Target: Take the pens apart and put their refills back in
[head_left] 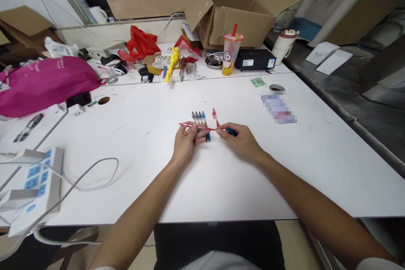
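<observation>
A thin red pen refill [205,128] stretches between my hands, just above the white table. My left hand [184,143] pinches it between thumb and fingers. At its right end, the fingertips of my right hand [243,140] are closed on the tip. A small dark blue piece [232,131] shows by my right fingers; whether it is held or lies beneath them I cannot tell. Behind my left fingers, several clear pens with grey tops [196,115] lie in a row beside a blue pen [203,115], partly covered. A clear and red pen barrel [215,116] lies just beyond my right fingertips.
A blurred-out flat object [278,109] and a tape roll [277,88] lie right. Along the back are a drink cup [228,57], a cardboard box [240,21], a yellow stick-like item [172,64] and a red bag [139,44]. A power strip [52,181] with cables occupies the left.
</observation>
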Tool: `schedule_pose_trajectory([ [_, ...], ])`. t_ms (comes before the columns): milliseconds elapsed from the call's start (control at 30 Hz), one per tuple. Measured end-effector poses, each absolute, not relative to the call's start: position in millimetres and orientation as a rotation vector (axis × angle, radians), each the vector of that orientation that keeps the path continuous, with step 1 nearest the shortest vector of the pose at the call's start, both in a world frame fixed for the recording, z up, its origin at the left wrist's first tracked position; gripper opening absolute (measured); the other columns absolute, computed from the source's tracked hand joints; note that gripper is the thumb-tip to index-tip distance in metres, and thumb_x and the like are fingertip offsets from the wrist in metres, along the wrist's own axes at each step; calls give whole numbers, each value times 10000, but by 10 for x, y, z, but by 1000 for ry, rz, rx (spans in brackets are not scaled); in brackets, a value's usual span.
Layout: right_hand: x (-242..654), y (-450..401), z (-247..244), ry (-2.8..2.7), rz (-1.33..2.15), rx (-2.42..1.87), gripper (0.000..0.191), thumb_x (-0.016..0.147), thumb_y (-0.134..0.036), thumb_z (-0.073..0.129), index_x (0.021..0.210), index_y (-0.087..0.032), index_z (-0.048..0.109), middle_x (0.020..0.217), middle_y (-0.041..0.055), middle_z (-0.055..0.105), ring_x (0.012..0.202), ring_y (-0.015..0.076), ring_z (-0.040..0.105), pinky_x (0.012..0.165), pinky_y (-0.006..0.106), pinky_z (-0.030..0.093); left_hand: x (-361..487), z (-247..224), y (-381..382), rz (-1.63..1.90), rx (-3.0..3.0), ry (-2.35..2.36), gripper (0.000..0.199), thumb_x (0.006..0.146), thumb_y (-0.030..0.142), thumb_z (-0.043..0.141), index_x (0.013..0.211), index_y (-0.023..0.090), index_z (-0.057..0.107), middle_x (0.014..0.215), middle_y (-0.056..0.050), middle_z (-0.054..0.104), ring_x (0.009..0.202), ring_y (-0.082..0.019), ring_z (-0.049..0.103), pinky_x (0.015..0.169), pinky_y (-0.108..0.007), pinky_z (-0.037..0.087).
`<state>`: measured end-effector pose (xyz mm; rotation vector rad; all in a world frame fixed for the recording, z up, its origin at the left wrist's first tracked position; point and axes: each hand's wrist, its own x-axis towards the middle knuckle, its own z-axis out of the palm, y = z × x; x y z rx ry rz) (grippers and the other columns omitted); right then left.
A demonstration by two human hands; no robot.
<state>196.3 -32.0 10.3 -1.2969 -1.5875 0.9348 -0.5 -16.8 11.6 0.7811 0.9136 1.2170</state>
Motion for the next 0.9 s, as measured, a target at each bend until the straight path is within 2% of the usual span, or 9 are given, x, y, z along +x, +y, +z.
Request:
schedule_pose_trajectory([
  [67,1984,-320,118,-1567,933,-1262,329,959,-508,541,1039,-219,676,779,7,627,666,151,502,627,301,403,-22,127,-160,1243,769,925,287,860,373,755,952,188,556,1084,-106,745,909,-194,770,659,-207,592],
  [133,2015,-310,131,-1572,915,-1255,319,987,-490,484,1002,-220,653,793,13,628,681,153,513,646,304,417,-46,138,-145,1259,765,934,276,865,369,749,949,188,557,1078,-102,744,891,-177,769,648,-191,585],
  [233,2035,-292,137,-1638,862,-1278,269,943,-468,576,944,-222,687,845,32,675,751,176,567,711,324,453,-65,140,-127,1271,767,931,295,850,378,764,941,190,555,1051,-93,749,877,-172,769,641,-187,580],
  [333,2016,-286,123,-1664,841,-1265,236,898,-436,647,979,-231,731,920,47,712,804,196,607,742,344,477,-57,124,-125,1274,767,920,322,827,391,784,937,191,556,1036,-90,754,887,-183,770,653,-198,585],
  [567,1952,-304,113,-1678,830,-1204,221,901,-411,655,1009,-252,763,941,53,709,819,198,616,730,353,487,-18,54,-138,1225,796,887,337,827,395,785,984,192,566,1094,-114,752,894,-197,771,676,-230,595],
  [700,1961,-303,103,-1759,815,-1157,289,937,-370,591,1153,-257,747,922,54,670,765,177,589,635,322,454,-6,41,-143,1234,794,886,357,819,414,787,981,193,558,1096,-111,751,920,-202,769,706,-243,598],
  [767,1975,-295,84,-1796,823,-1130,311,944,-359,577,1200,-273,731,979,61,681,794,180,601,599,308,436,10,41,-155,1217,811,883,372,815,432,787,987,198,555,1122,-115,750,955,-211,763,712,-252,602],
  [900,1996,-279,46,-1640,969,-1192,273,892,-407,669,1113,-259,731,1006,54,725,763,174,634,627,320,478,44,40,-189,1150,877,875,383,825,460,769,1024,208,560,1226,-131,727,1048,-231,737,726,-279,613],
])
